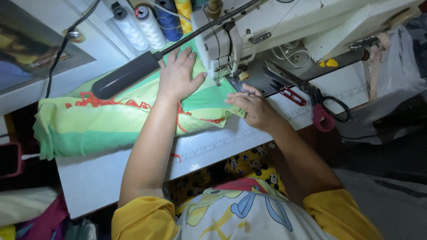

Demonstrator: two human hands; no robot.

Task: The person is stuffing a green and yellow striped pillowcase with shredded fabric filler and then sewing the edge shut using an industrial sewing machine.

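Left hand [178,75] lies flat, fingers spread apart, palm pressing the green fabric [111,120] onto the sewing table [98,178] just left of the presser foot [219,76]; it clamps nothing, only holds the cloth down. Right hand [253,109] rests at the fabric's right edge, fingertips together pinching the hem close before the needle area; a small metal piece shows at the fingertips, too small to identify. The fabric, pale yellow-green with darker green bands and orange-red stitching, runs from the machine toward the table's left edge, where it bunches into a roll. White sewing machine [284,26] stands along the table's far edge; a dark lamp arm [129,73] crosses above the cloth; black-handled scissors [311,93] and red thread snips [291,95] lie near the far right edge; thread spools [151,22], white, blue and yellow, stand at the far left corner. Judged practice for feeding a seam: keep the flat hand's pressure light and even so the cloth glides; guide the hem straight with the pinching fingers; keep fingertips well clear of the needle; ease the rolled bulk forward so it does not drag.
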